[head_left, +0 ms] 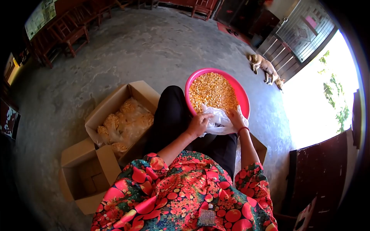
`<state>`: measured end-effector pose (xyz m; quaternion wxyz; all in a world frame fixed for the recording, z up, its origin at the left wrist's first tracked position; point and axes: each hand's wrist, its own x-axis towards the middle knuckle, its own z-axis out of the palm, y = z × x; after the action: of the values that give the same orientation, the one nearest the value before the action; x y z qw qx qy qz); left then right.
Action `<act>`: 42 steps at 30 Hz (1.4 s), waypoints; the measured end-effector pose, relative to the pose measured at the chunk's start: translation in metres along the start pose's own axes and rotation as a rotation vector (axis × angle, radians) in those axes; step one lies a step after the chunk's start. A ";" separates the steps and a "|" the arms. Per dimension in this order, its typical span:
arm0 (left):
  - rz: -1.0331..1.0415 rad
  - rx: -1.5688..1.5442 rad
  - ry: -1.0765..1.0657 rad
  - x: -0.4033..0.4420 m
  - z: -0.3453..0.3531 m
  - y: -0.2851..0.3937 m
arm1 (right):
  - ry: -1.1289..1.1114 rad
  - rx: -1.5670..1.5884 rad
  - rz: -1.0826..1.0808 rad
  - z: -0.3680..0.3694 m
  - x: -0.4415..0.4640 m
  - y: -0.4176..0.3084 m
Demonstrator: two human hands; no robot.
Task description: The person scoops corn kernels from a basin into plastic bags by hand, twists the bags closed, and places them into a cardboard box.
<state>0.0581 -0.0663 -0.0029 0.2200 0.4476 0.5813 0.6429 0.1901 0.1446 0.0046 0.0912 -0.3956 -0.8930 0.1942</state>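
A white plastic bag (219,120) is stretched between my two hands at the near rim of a pink basin (242,94). Yellow corn kernels (214,91) fill much of the basin. My left hand (199,124) is closed on the bag's left edge, fingers bent. On the bag's right side, my right hand (236,120) grips its edge, with a red band at the wrist. The bag's inside is hidden from this angle. Both hands are just over the basin's front edge, above my lap.
An open cardboard box (108,101) at left holds clear bags of yellowish pieces. A second open box (86,179) stands nearer. A dog (266,68) lies by the doorway. Wooden chairs (69,32) line the back left; a dark red panel (318,173) is at right.
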 end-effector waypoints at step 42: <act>-0.054 0.267 0.068 -0.009 -0.004 0.009 | -0.364 0.354 0.048 -0.016 -0.005 -0.068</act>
<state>0.0616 -0.0778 0.0029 0.1558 0.4351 0.6807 0.5684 0.1531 0.1040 0.0478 -0.0076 -0.3533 -0.8371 0.4177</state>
